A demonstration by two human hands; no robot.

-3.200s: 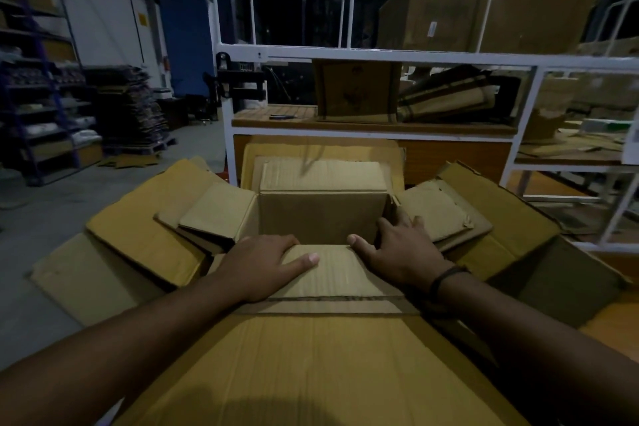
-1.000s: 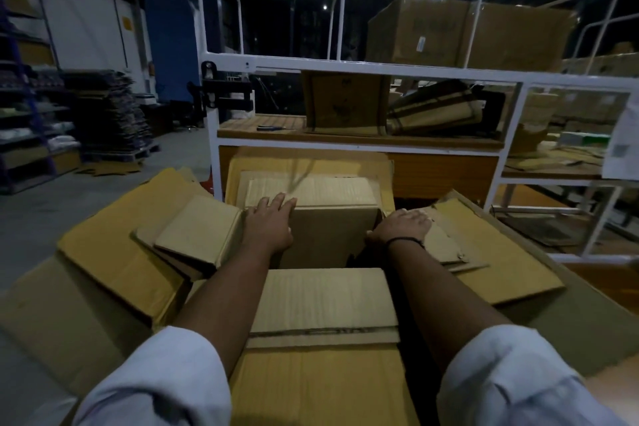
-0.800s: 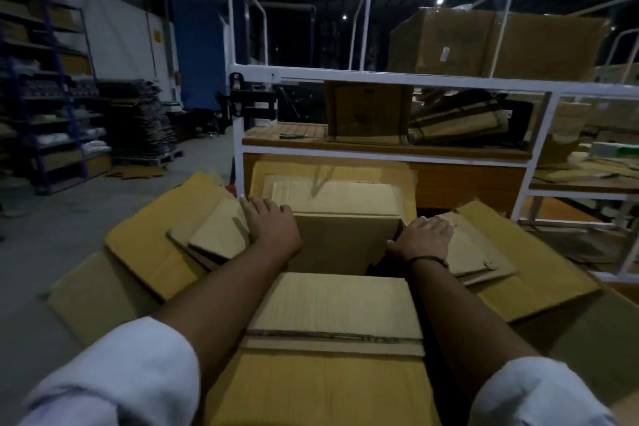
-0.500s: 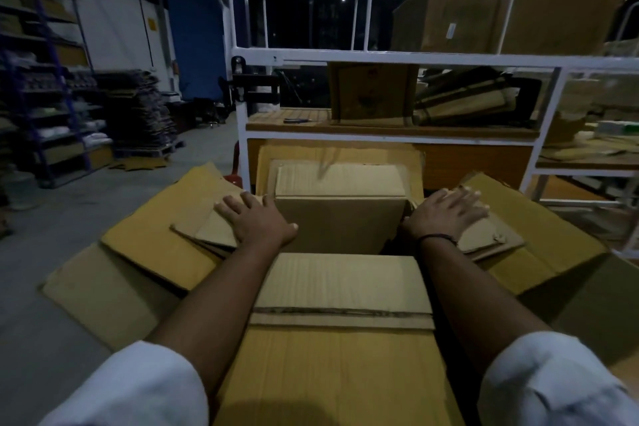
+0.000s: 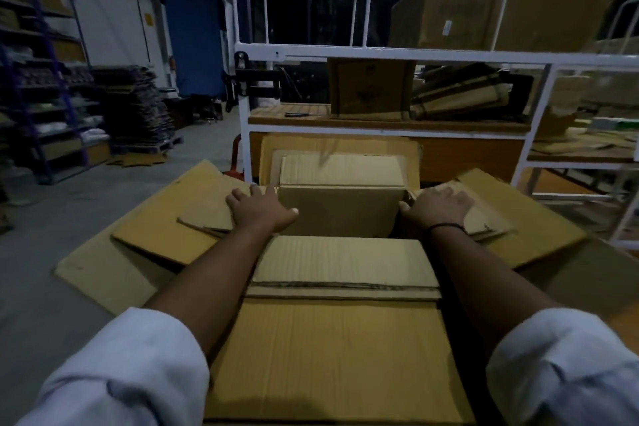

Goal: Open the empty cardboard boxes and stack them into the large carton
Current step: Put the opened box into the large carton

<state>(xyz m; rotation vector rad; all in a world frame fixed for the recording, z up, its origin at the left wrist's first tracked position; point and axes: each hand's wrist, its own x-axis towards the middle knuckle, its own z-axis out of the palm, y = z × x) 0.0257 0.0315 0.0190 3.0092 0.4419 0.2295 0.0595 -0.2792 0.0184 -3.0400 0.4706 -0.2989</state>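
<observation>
An opened small cardboard box stands inside the large carton, whose flaps are spread outward. My left hand lies flat on the small box's left side flap, fingers spread, pressing it down. Flat on the right side flap rests my right hand, which wears a dark wristband. The small box's near flap lies folded toward me over the carton's near flap. Its far flap stands up at the back. The box's inside is dark.
A white metal rack stands just behind the carton, with a brown box and folded cardboard on its wooden shelf. A big carton sits on top. Blue shelving and stacked flat cardboard are at the left, across bare concrete floor.
Both hands moved from the box's near flap forward to its rim, then outward onto the left and right side flaps, pushing them flat.
</observation>
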